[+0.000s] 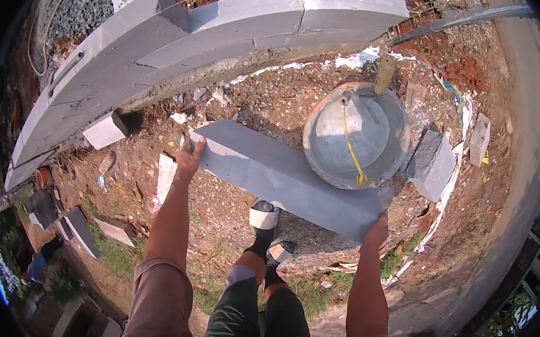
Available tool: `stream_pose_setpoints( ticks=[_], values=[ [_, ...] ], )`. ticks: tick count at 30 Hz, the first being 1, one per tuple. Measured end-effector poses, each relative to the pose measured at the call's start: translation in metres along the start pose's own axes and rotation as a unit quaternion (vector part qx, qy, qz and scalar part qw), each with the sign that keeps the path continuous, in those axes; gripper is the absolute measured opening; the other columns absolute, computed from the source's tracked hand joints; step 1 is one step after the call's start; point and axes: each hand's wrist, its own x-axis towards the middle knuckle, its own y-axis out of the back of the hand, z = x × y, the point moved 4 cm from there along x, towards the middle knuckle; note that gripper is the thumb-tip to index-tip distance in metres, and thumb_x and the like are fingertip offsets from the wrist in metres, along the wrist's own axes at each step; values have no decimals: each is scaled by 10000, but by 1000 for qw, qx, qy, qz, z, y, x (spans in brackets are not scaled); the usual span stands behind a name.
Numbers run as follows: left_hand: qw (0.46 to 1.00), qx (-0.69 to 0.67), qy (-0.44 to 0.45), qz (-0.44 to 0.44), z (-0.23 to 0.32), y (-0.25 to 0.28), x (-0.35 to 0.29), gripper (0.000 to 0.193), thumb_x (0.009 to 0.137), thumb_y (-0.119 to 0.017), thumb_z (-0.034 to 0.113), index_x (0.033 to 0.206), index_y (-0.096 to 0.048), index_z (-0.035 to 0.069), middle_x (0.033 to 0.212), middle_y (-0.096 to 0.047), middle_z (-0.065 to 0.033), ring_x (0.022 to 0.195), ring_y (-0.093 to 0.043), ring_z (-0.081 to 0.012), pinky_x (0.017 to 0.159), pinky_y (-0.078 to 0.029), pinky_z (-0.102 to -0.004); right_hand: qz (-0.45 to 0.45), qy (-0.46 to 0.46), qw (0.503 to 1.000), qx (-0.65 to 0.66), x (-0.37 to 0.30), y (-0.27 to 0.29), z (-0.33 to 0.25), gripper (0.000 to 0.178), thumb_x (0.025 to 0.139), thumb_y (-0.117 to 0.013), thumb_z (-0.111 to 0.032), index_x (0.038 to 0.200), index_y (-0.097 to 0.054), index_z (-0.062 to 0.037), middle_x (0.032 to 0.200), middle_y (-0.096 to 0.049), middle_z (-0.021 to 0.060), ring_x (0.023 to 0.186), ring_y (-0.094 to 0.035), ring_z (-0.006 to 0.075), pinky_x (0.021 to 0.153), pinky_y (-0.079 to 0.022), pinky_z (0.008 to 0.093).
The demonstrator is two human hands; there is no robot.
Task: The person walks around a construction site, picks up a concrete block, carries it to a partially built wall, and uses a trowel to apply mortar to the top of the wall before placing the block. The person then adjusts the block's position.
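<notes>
A long grey concrete block (282, 173) is held level in front of my legs, its left end a little farther from me than its right. My left hand (189, 155) grips its left end, with the thumb against the side face and the other fingers partly hidden. At the opposite end my right hand (377, 231) is closed around the corner, most of its fingers out of sight behind the block. Just past the block's right half lies a round grey mortar basin (398, 131), part of its near rim close to the block. A yellow strap (350, 146) hangs inside it.
A low wall of grey blocks (244, 22) curves along the far and left side. A wooden handle or post (385, 76) stands at the basin's rim. Block pieces lie right (434, 167), by the wall (106, 130) and lower left (81, 229). Rubble and grass cover the ground.
</notes>
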Motion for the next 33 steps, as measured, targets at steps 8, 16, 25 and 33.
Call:
stream_pose_setpoints(
  ticks=[8,16,25,33],
  values=[
    [992,113,-22,49,99,-36,-109,718,891,-488,467,1365,-283,-33,1367,-290,-312,1288,-278,-430,1055,-280,-444,-123,69,937,-319,23,26,-20,724,881,-347,-566,1034,-584,102,1041,-576,312,1030,-538,431,876,-412,459],
    [954,196,222,-47,77,21,-282,650,874,-510,431,1336,-363,-1,1344,-374,-266,1230,-376,-416,992,-340,-441,-217,206,927,-227,1,97,-111,546,876,-431,-480,763,-584,31,762,-593,242,751,-559,408,701,-414,469],
    [860,187,474,9,48,84,-634,537,835,-523,417,1085,-560,-57,1095,-565,-280,995,-547,-408,851,-419,-468,-283,249,856,-354,75,185,-185,490,831,-520,-445,882,-621,31,837,-612,253,857,-592,370,760,-427,435],
    [963,-3,269,32,245,-6,-532,484,875,-536,361,1162,-535,-29,1069,-585,-265,1007,-573,-370,839,-442,-407,-197,245,831,-459,118,340,-233,458,806,-565,-391,872,-639,55,856,-632,255,869,-618,355,752,-451,415]
  ],
)
